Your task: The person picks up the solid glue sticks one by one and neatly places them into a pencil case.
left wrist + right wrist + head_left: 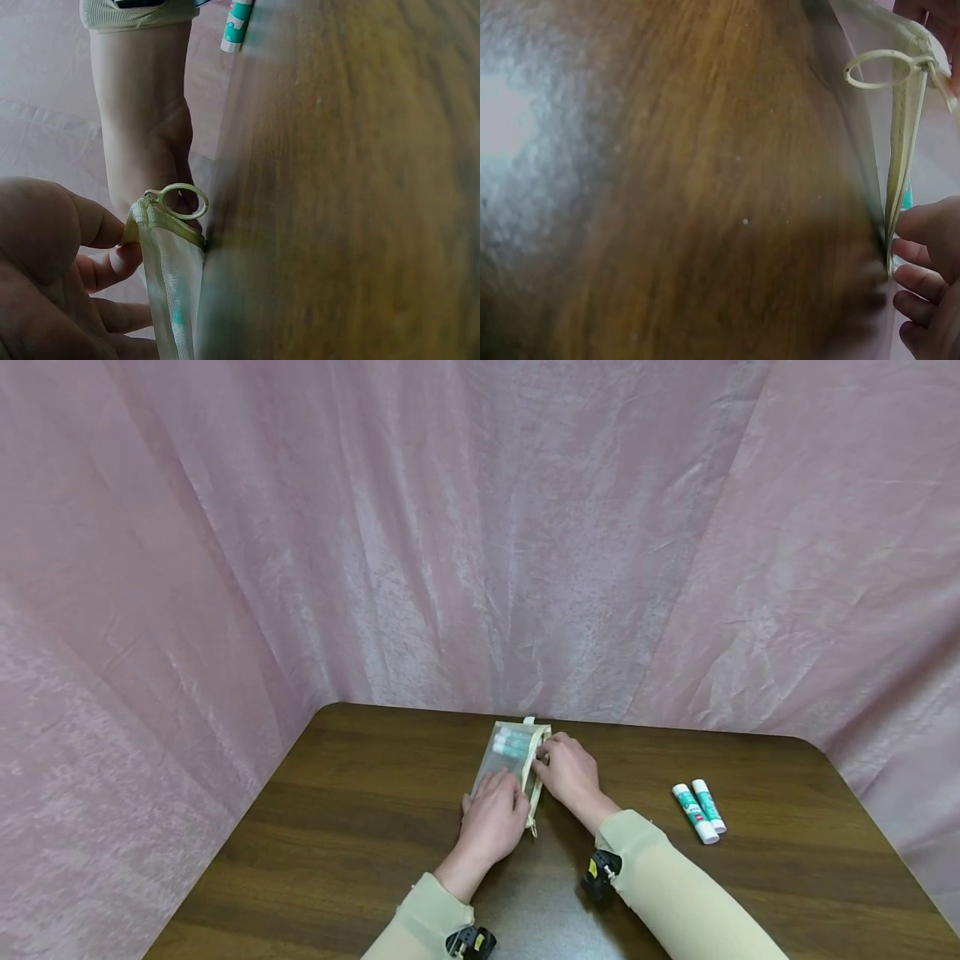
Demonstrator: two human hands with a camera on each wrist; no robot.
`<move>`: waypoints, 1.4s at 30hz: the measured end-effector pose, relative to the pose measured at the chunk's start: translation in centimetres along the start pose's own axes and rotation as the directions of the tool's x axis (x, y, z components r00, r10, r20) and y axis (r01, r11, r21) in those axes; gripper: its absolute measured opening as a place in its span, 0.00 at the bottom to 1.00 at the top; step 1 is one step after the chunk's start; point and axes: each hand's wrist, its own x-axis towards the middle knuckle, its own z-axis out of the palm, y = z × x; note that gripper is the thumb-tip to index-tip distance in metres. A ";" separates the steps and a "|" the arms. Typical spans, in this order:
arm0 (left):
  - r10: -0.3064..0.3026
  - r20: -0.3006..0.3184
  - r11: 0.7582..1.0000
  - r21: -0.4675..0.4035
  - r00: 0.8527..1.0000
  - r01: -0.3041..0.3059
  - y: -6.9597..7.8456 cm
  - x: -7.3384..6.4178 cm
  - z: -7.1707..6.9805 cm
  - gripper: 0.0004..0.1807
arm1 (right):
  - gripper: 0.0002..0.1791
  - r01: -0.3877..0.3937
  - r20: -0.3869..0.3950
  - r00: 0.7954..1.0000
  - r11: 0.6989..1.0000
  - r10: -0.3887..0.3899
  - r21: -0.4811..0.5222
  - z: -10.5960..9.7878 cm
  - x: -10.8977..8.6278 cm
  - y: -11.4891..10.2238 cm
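Cream-sleeved forearms (693, 889) extend over a brown wooden desk (337, 827); left-hand grip (495, 817) and right-hand grip (572, 770) pinch a translucent, cream-zipped rectangular pouch (507, 763), probably to steady it.

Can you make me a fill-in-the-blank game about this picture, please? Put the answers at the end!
1. There are ____ loose tubes lying on the table, outside the see-through pouch.
2. The person's ____ hand is the one closer to those loose tubes.
3. The person's ____ hand is the one closer to the zipper pull.
4. The colour of the curtain behind the table is ____.

Missing words: two; right; left; pink.
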 end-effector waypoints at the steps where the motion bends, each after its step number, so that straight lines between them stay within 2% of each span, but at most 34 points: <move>1: 0.000 -0.001 1.000 -0.001 1.000 0.000 0.0 0.0 0.0 0.13 | 0.09 -0.002 -0.003 1.000 1.000 0.002 -0.001 0.0 0.0 0.1; 17: 0.005 0.004 1.000 -0.003 1.000 -0.005 0.0 0.0 0.3 0.13 | 0.07 -0.039 -0.012 0.999 0.999 0.039 -0.006 0.2 0.2 0.3; 27: 0.004 0.005 1.000 0.001 1.000 -0.004 0.0 -0.1 0.2 0.13 | 0.10 -0.040 0.010 0.999 0.999 0.040 -0.012 -0.2 -0.2 0.3; 34: 0.002 0.007 1.000 0.007 1.000 -0.002 0.1 -0.1 0.1 0.13 | 0.08 -0.020 -0.007 1.000 1.000 0.020 -0.001 -0.6 -0.8 0.7; 42: 0.009 -0.001 1.000 0.012 1.000 -0.009 -0.1 0.0 0.0 0.13 | 0.15 0.005 -0.024 1.000 1.000 -0.005 -0.014 -1.7 -1.6 1.6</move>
